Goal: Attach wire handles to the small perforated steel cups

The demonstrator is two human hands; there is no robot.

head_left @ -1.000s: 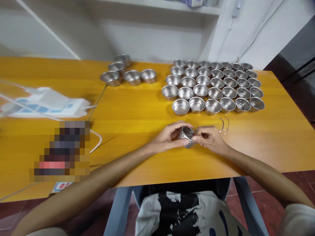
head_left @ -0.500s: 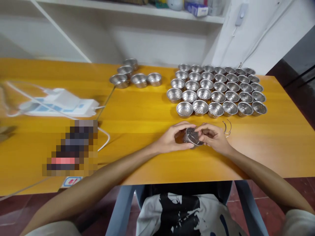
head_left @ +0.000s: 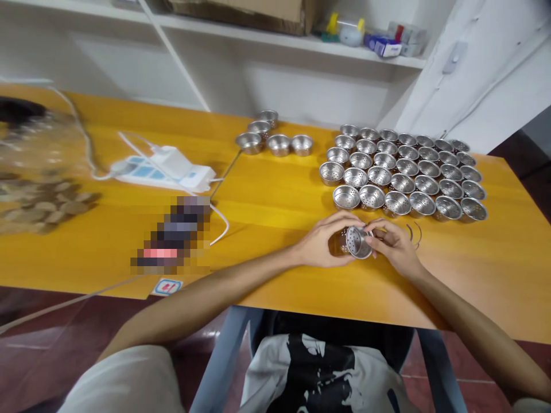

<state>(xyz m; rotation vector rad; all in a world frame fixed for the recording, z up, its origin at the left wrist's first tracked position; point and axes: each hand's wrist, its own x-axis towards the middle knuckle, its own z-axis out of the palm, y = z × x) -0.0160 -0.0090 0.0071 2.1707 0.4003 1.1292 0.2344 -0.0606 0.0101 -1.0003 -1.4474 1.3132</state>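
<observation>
My left hand [head_left: 325, 241] is wrapped round a perforated metal strainer cup [head_left: 358, 243], thumb below and fingers above, holding it just over the table. The cup lies tilted on its side, its mouth towards me and to the right, with the holes in its base showing. At the rim's upper right, my right hand [head_left: 394, 244] pinches what looks like a thin metal wire, mostly hidden by the fingertips. Just beyond that hand, a few curved wire pieces [head_left: 416, 234] lie on the table.
Rows of similar strainer cups [head_left: 402, 183] fill the back right of the yellow table [head_left: 267, 212]. Several more cups [head_left: 279, 145] stand at the back centre. A white power strip [head_left: 166, 172] with cables, a pixelated patch and a pile of brownish round pieces [head_left: 47, 203] are at left.
My view has swung left, bringing the brownish pile into sight. The cup in my left hand has tipped so its inside shows more. My right fingers stay at its rim.
</observation>
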